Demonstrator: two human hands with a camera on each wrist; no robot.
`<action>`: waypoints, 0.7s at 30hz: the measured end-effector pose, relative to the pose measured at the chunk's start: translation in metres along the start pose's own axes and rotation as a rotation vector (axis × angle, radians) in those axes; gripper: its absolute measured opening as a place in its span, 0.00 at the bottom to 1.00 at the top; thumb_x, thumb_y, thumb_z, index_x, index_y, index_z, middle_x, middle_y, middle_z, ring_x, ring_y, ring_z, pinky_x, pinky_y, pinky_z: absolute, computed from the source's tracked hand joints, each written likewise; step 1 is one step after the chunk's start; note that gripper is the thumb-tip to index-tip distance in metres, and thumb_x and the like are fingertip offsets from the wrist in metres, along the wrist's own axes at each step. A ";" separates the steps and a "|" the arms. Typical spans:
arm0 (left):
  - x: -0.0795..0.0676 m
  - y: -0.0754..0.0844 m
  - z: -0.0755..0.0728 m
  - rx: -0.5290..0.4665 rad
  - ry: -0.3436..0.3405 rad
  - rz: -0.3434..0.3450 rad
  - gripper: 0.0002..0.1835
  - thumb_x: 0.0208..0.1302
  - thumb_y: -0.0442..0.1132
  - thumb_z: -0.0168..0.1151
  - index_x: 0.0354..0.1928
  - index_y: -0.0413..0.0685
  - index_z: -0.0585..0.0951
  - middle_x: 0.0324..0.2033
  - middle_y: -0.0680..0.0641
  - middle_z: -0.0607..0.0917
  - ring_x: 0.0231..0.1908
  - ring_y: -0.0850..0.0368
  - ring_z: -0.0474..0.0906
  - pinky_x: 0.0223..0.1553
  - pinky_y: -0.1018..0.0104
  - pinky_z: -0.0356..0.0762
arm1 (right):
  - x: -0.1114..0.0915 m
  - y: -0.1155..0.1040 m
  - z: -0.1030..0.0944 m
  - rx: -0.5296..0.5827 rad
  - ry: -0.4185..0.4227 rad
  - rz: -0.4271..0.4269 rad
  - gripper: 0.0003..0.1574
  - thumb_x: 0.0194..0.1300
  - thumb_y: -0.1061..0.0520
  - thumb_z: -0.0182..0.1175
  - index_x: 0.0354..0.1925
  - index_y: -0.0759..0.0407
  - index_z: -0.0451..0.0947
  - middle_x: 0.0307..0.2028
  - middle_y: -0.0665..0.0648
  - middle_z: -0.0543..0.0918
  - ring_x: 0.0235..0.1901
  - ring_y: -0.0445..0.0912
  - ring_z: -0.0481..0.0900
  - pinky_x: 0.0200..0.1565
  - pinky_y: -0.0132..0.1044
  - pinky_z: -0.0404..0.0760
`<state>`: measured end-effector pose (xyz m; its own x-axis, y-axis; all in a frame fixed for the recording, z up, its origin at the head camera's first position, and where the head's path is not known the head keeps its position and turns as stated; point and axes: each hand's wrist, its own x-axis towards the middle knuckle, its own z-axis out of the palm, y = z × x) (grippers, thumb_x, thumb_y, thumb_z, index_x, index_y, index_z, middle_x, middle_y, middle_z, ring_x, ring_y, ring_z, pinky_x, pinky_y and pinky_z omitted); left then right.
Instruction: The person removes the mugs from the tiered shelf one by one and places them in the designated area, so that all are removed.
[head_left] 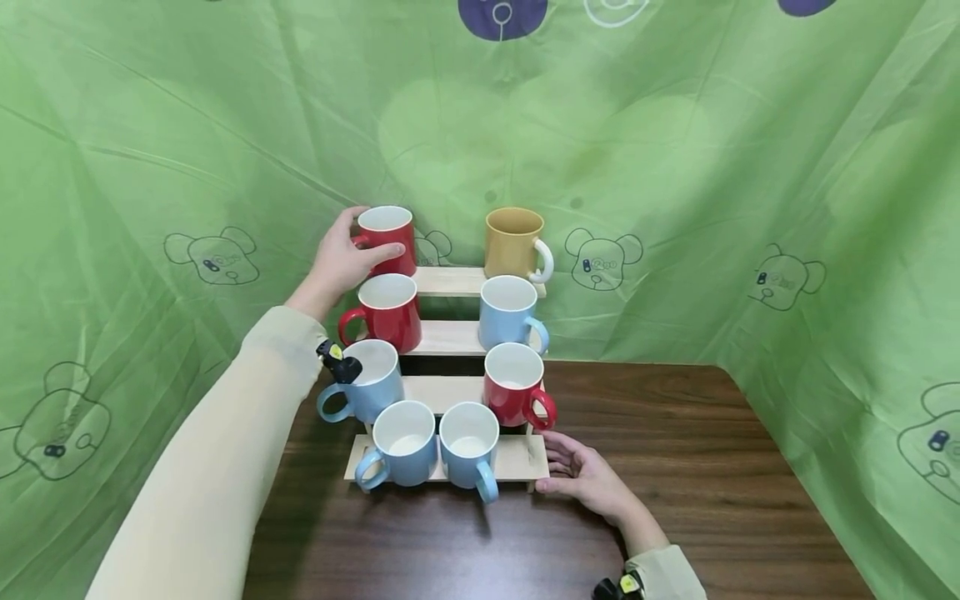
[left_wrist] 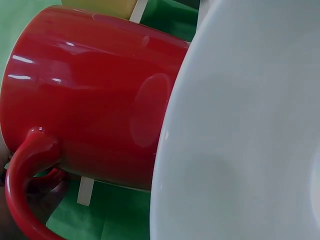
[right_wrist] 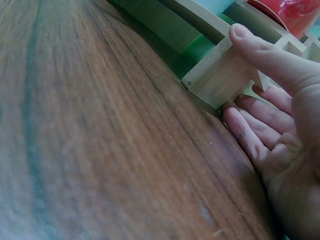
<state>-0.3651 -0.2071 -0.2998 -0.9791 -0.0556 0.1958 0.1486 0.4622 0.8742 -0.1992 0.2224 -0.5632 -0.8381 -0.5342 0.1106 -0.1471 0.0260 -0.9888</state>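
A stepped wooden rack (head_left: 452, 337) holds mugs on several tiers. On the top tier, my left hand (head_left: 337, 260) grips a red mug (head_left: 395, 258), thumb across its front and fingers round the handle side. Directly below stands another red mug (head_left: 392, 315); it fills much of the left wrist view, beside a large white mug interior (left_wrist: 240, 115). My right hand (head_left: 592, 483) holds the right end of the lowest tier. In the right wrist view, its thumb lies on the wooden end panel (right_wrist: 217, 75), with curled fingers low beside it, close over the tabletop.
A yellow mug (head_left: 514, 243) with a white handle stands at top right, above a light blue mug (head_left: 507, 313) and a red mug (head_left: 512, 387). More light blue mugs (head_left: 405, 446) occupy the lower tiers. Green printed cloth (head_left: 675, 167) surrounds the dark wooden table (head_left: 675, 433).
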 end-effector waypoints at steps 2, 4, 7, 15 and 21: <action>0.000 0.000 -0.001 -0.006 -0.002 0.002 0.52 0.66 0.53 0.80 0.85 0.57 0.60 0.75 0.43 0.73 0.73 0.40 0.72 0.68 0.40 0.79 | 0.000 -0.002 0.001 -0.002 0.003 0.006 0.51 0.68 0.67 0.75 0.79 0.76 0.60 0.70 0.80 0.74 0.60 0.44 0.86 0.61 0.36 0.84; -0.001 0.001 -0.002 -0.008 -0.001 0.008 0.51 0.66 0.53 0.80 0.84 0.57 0.60 0.75 0.43 0.73 0.73 0.40 0.72 0.68 0.40 0.79 | 0.000 -0.003 0.001 -0.003 0.007 0.010 0.51 0.68 0.67 0.75 0.79 0.77 0.60 0.70 0.80 0.74 0.59 0.44 0.86 0.61 0.36 0.84; -0.003 0.000 -0.003 -0.010 0.004 0.027 0.51 0.66 0.53 0.80 0.84 0.58 0.61 0.74 0.44 0.74 0.72 0.41 0.73 0.67 0.41 0.80 | -0.001 -0.003 0.002 -0.007 0.011 0.013 0.51 0.69 0.66 0.75 0.79 0.78 0.59 0.70 0.81 0.74 0.60 0.44 0.86 0.61 0.36 0.84; -0.008 0.006 -0.012 -0.045 0.054 0.137 0.48 0.64 0.51 0.82 0.81 0.60 0.65 0.71 0.48 0.76 0.70 0.47 0.76 0.68 0.48 0.80 | -0.001 -0.002 0.003 -0.014 0.013 0.017 0.51 0.69 0.67 0.74 0.79 0.78 0.59 0.70 0.80 0.74 0.59 0.43 0.86 0.61 0.36 0.84; -0.012 0.013 -0.022 -0.062 0.063 0.183 0.47 0.64 0.49 0.83 0.81 0.61 0.66 0.70 0.49 0.77 0.69 0.49 0.76 0.68 0.52 0.80 | 0.000 -0.002 0.002 -0.004 0.017 0.012 0.51 0.68 0.67 0.75 0.79 0.76 0.60 0.70 0.81 0.74 0.60 0.44 0.86 0.61 0.36 0.84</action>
<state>-0.3487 -0.2203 -0.2810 -0.9246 -0.0323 0.3796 0.3332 0.4146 0.8468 -0.1982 0.2205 -0.5615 -0.8485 -0.5195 0.1007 -0.1391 0.0355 -0.9896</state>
